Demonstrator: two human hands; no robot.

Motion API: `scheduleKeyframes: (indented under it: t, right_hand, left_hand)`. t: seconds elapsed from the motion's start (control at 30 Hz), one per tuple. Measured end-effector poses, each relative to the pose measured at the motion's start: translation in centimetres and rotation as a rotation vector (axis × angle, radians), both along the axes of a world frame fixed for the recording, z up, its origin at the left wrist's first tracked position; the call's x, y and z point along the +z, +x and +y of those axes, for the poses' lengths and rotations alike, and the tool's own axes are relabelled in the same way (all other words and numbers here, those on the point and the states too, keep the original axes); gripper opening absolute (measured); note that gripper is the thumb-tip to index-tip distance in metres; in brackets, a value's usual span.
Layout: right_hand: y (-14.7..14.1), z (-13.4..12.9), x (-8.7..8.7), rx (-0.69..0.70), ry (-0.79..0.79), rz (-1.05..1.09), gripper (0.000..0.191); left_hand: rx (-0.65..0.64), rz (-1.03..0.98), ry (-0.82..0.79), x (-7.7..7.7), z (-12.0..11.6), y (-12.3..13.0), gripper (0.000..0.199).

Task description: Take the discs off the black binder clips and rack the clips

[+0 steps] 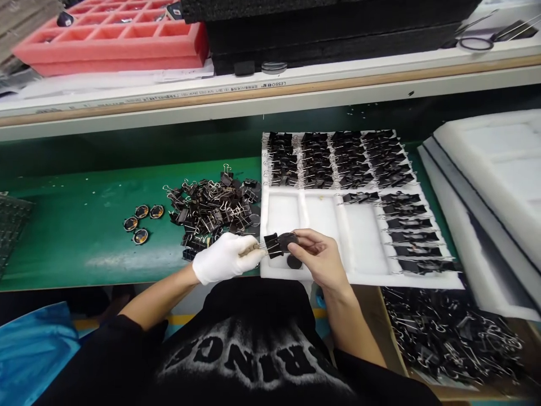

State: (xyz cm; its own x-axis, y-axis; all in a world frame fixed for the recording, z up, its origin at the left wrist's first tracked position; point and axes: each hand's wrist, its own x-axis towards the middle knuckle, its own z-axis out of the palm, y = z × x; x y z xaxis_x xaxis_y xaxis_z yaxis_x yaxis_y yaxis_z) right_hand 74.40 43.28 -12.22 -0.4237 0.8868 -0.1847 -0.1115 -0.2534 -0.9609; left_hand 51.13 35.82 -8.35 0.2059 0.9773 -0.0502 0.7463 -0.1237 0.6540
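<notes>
- Left hand (228, 257) (gloved): pinched around binder clip's (273, 245) wire end, likely for leverage.
- Right hand (320, 256) (bare): fingertips closed on black disc (288, 241), apparently steadying it beside clip.

A black binder clip (273, 245) with silver wire handles meets the edge of a flat, round black disc (286, 241).

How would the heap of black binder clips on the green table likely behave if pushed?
The heap would probably shift and spread rather than slide as one, since the clips lie loosely piled. Their wire handles overlap, so neighbours may snag. Individual clips seem unlikely to roll, given their angular bodies.
</notes>
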Motion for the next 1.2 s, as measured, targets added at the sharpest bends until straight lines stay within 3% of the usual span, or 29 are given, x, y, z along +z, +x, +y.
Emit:
scheduleKeyframes:
  t: [0.2, 0.3, 0.37, 0.5, 0.57, 0.67, 0.73, 0.83, 0.93, 1.0, 1.1, 1.2]
  right_hand:
    - [-0.4, -0.3, 0.1, 0.025, -0.002, -0.023, 0.031]
    - [-0.6, -0.2, 0.0, -0.010, -0.049, 0.009, 0.032]
    - [-0.8, -0.1, -0.1, -0.052, -0.111, 0.090, 0.034]
    - [-1.4, -0.2, 0.2, -0.127, -0.373, 0.430, 0.035]
    - [-1.8, -0.5, 0.3, -0.125, -0.507, 0.581, 0.033]
    - [-2.6, -1.4, -0.1, -0.102, -0.570, 0.603, 0.031]
    - [-3.0, -2.0, -0.4, -0.085, -0.490, 0.502, 0.031]
    - [-3.7, -2.5, -0.2, 0.019, -0.162, 0.326, 0.031]
    - [-4.4, -2.3, 0.9, 0.186, 0.157, 0.215, 0.026]
    - [-4.6, -1.9, 1.6, 0.249, 0.232, 0.198, 0.027]
    - [-4.6, -1.6, 2.0, 0.233, 0.258, 0.194, 0.028]
    - [-4.2, -1.5, 1.7, 0.210, 0.271, 0.186, 0.024]
  left_hand:
    - [0.027, 0.010, -0.028, -0.2, -0.4, 0.3, 0.032]
    - [0.007, 0.003, -0.026, 0.5, -0.3, 0.0, 0.027]
    - [-0.008, 0.048, 0.080, 1.2, 0.4, -0.9, 0.027]
    - [0.185, 0.489, 0.445, 2.3, 2.9, -5.0, 0.037]
    - [0.221, 0.711, 0.469, 2.3, 4.2, -7.5, 0.035]
    - [0.149, 0.786, 0.452, 1.8, 5.3, -10.2, 0.035]
    - [0.194, 0.688, 0.526, 1.6, 5.1, -10.5, 0.034]
    - [0.348, 0.349, 0.621, 1.7, 3.7, -8.0, 0.034]
    - [0.351, 0.057, 0.484, 2.1, 1.9, -4.1, 0.039]
    - [0.272, 0.010, 0.382, 2.1, 0.9, -2.2, 0.040]
    - [0.128, 0.035, 0.327, 1.9, 0.0, -1.2, 0.041]
    - [0.140, 0.092, 0.245, 1.6, -0.5, -1.0, 0.029]
